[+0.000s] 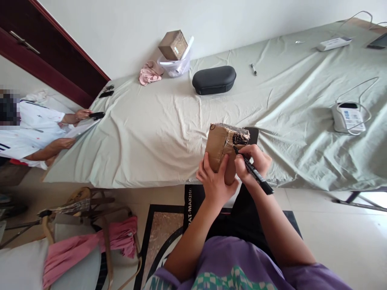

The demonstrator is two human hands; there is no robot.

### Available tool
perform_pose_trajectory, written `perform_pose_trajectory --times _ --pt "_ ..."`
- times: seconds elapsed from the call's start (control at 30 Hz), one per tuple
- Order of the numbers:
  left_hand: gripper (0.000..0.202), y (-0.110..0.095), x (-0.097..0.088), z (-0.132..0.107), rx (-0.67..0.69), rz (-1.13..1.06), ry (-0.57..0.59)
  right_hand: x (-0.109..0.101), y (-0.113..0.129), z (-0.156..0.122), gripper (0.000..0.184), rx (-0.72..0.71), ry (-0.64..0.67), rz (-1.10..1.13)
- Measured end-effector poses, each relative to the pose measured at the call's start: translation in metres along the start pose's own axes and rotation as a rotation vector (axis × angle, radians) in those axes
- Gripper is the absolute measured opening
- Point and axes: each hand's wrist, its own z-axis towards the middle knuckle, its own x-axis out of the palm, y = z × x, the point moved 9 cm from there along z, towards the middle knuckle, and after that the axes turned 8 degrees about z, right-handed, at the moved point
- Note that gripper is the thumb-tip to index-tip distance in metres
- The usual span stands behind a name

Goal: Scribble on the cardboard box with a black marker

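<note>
Purple shirt cloth [236, 262] lay nearest. Beyond it, the right hand [255, 161] pinched a black marker [256, 174], its long axis slanting across that hand, tip pointing away and leftward onto a cardboard box [216, 141]. The box sat just left of the right hand, its near end gripped by the left hand [216, 183]; black scribbles [241, 139] lay just past the tip.

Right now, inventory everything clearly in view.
tablecloth: 1, pale green, centre
hard case: 1, black, back centre
pen: 1, white-black, right of case
basin: 1, translucent, left of case
cardboard boxes: 2, brown, held, on basin
marker: 1, black, at held box
cloths: 2, pink, beside basin, lower left
corded devices: 2, white, right
co-worker: 1, white-shirted, left
door: 1, maroon, upper left
chairs: count unclear, brown-framed, lower left
left hand: 1, bare, holding box
right hand: 1, bare, holding marker
</note>
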Motion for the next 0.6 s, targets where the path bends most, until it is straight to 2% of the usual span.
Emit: perform_pose_trajectory --times 0.1,0.3,0.43,0.6 --pt "0.09 0.0 0.0 0.0 -0.002 0.019 0.01 0.0 -0.002 -0.002 0.01 -0.013 -0.007 -0.051" --pt "0.091 -0.001 0.0 0.0 0.005 0.014 0.008 -0.002 -0.003 0.0 0.013 0.012 0.064 -0.059" --pt "0.09 -0.001 0.001 0.0 0.025 -0.004 0.016 -0.01 -0.005 -0.001 0.013 0.055 0.023 -0.049" --pt "0.087 -0.001 0.001 -0.001 0.029 -0.013 0.016 -0.011 -0.004 -0.001 0.012 0.054 0.005 -0.051"
